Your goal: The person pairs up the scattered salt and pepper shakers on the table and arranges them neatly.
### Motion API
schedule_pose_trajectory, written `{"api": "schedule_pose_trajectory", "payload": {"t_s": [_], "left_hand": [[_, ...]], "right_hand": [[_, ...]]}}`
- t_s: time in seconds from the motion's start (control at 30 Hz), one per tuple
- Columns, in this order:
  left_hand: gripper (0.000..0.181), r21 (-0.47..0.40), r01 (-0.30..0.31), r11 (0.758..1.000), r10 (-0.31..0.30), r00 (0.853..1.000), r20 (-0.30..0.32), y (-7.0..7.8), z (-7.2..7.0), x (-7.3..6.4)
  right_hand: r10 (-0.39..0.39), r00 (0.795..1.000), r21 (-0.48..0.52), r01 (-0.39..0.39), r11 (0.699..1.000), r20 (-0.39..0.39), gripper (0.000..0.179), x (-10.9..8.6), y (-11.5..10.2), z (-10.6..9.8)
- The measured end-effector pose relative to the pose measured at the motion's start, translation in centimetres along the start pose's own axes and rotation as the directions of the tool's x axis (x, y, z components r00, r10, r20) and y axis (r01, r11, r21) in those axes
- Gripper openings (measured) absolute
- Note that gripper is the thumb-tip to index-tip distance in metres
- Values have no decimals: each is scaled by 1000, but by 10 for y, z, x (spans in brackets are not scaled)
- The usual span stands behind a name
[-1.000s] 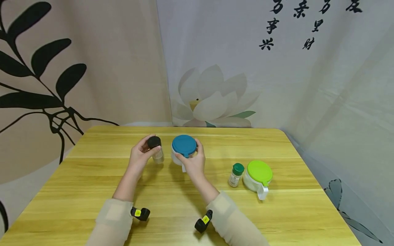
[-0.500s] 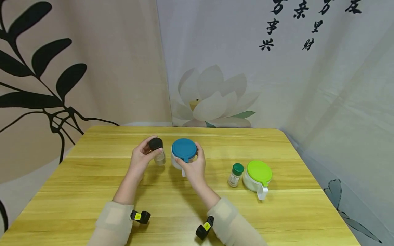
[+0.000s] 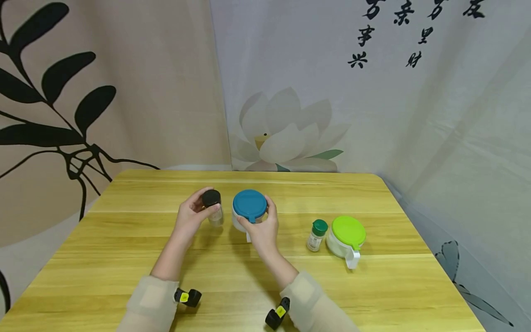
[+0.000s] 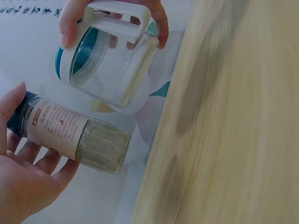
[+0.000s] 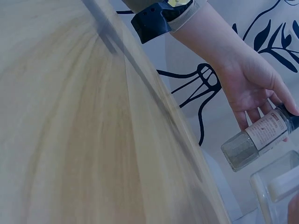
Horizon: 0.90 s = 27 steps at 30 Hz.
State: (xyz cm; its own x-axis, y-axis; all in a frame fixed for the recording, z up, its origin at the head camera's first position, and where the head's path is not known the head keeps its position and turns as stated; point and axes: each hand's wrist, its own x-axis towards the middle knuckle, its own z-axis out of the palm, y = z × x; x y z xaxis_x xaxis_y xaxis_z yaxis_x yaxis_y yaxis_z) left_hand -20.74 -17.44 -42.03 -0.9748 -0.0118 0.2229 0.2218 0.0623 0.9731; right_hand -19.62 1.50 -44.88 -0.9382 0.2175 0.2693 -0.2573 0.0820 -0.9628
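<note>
My left hand [image 3: 191, 216] grips a glass spice bottle [image 4: 58, 126] by its black cap and neck, thumb on one side and fingers on the other. A paper label wraps its middle, and grey powder lies in the bottom. Just right of it, my right hand [image 3: 264, 229] holds a clear seasoning jar [image 4: 105, 67] with a blue lid [image 3: 249, 204] and a white handle [image 4: 119, 18], its thumb at the front of the lid. Both containers hang above the table, side by side and apart. The right wrist view shows the bottle and only part of the jar.
On the right of the wooden table [image 3: 249, 286] stand a small spice bottle [image 3: 317, 235] with a green cap and a white-handled jar [image 3: 347, 237] with a lime-green lid, close together. A printed curtain [image 3: 290, 69] hangs behind the table's far edge.
Both hands have come slightly nearer the person, carrying the spice bottle and the blue-lidded jar with them. The green-capped bottle and lime-lidded jar stay where they were.
</note>
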Motion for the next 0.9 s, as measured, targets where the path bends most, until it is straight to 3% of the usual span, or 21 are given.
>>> {"api": "schedule_pose_trajectory", "payload": {"t_s": [0.9], "left_hand": [[55,11,38,999,-39,999,25,1,1,-15]], "right_hand": [[-1,1000,-27,1,1000,-10,85,-18,-1,-7]]}}
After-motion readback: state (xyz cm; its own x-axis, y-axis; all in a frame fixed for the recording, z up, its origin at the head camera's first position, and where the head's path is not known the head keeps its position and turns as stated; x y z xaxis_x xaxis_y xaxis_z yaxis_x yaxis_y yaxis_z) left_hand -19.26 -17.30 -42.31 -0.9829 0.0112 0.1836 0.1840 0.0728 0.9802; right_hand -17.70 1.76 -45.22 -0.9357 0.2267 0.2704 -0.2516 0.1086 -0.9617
